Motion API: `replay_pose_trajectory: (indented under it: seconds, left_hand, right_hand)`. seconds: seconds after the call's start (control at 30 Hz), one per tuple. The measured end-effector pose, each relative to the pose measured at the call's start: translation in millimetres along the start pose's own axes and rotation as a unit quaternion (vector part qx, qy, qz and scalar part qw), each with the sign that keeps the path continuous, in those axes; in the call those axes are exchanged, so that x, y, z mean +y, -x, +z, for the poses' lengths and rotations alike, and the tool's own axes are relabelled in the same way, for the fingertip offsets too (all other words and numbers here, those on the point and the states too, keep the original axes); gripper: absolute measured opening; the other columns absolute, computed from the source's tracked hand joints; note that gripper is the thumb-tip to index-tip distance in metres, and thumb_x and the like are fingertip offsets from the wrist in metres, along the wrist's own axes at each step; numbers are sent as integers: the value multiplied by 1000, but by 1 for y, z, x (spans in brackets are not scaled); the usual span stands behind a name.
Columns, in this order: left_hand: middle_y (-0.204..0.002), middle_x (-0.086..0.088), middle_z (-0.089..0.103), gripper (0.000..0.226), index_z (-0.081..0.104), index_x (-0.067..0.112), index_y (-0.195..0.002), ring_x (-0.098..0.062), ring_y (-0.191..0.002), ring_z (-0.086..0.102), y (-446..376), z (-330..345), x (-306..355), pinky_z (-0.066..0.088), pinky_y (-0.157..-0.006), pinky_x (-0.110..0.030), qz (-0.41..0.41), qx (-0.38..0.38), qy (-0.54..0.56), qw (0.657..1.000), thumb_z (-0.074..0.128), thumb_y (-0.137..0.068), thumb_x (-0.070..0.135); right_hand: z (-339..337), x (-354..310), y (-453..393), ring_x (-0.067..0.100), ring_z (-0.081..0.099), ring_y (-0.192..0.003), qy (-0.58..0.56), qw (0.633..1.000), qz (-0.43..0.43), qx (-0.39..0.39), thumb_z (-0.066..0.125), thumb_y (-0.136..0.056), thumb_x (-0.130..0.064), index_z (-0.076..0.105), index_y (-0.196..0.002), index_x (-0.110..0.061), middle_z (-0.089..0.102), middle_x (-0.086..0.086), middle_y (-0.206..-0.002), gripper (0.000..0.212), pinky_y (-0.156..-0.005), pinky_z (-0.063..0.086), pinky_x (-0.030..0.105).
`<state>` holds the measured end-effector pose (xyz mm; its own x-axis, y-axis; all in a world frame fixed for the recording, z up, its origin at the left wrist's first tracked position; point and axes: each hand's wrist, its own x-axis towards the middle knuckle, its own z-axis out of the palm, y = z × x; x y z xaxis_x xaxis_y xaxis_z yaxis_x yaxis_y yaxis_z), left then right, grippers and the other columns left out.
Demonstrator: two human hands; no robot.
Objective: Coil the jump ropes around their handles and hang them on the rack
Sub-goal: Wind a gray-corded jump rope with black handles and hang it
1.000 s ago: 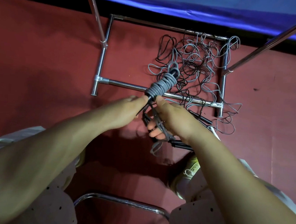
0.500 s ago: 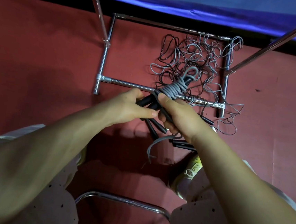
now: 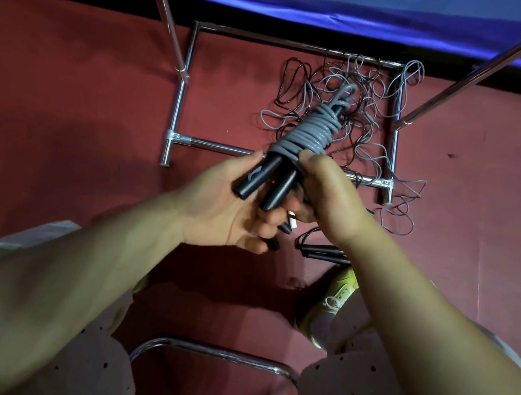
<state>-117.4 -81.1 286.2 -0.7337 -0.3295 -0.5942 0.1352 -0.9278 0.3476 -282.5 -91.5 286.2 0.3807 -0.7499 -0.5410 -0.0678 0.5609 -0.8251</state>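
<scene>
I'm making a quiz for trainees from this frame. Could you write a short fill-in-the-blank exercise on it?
1. The cord wound round the two handles is ____ in colour.
2. The two handles are ____ in colour.
3. The loose ropes lie tangled on the ____.
4. The left hand and right hand hold ____ coiled rope.

Missing words: grey; black; floor; one

Lighting: dim, warm indoor light from above and behind the viewer. Shadows: a broad soft shadow on the red floor (image 3: 72, 90) beneath the forearms, darkest between the knees. Glare: thin bright streaks along the chrome rack tubes (image 3: 179, 103) and the chair rail (image 3: 212, 350); a sheen on the blue cloth (image 3: 335, 4) at top. Distortion: wide-angle stretch, forearms swollen at the lower corners, poles splayed outward. Focus: centre fairly sharp; near arms and trousers soft. Colour: heavy red cast.
</scene>
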Motion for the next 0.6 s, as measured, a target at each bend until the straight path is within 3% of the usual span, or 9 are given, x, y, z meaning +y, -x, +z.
replay_pose_trajectory:
  seconds: [0.1,0.23,0.4,0.53,0.6]
  left_hand:
    - [-58,3,47,64,60,13,-77,-9,-45,32,-3,3,4,31,-48,-24,-10,101,-65,993,24,-89,65]
    - [-52,2,52,60,58,15,-76,-7,-39,27,-7,1,1,27,-46,-23,37,242,-208,947,20,-99,55]
    - [-52,3,55,61,62,14,-73,-8,-40,32,-7,-2,3,33,-50,-25,69,311,-296,901,22,-100,52]
    - [-55,3,55,59,63,15,-74,-6,-39,38,-11,-2,2,37,-52,-25,81,342,-341,872,24,-100,52]
    - [-57,4,56,59,64,13,-76,-6,-41,41,-12,-6,2,39,-55,-26,81,360,-367,854,27,-99,53]
  right_hand:
    - [-3,4,-2,10,29,-43,120,992,20,17,32,-93,-53,44,-67,-17,41,-2,-50,46,-46,19,28]
    - [-7,7,-1,8,44,-53,269,959,79,48,26,-97,-60,56,-71,-20,49,-12,-54,57,-63,33,30]
    - [-4,0,1,14,47,-51,304,943,92,104,32,-93,-64,56,-64,-12,48,-7,-45,65,-59,36,29]
    - [1,4,-2,4,45,-39,285,949,61,116,34,-99,-52,53,-55,-16,46,-9,-39,60,-52,36,24]
    - [3,6,-2,0,40,-33,273,953,50,122,34,-101,-47,55,-58,-16,44,-11,-34,57,-43,31,15]
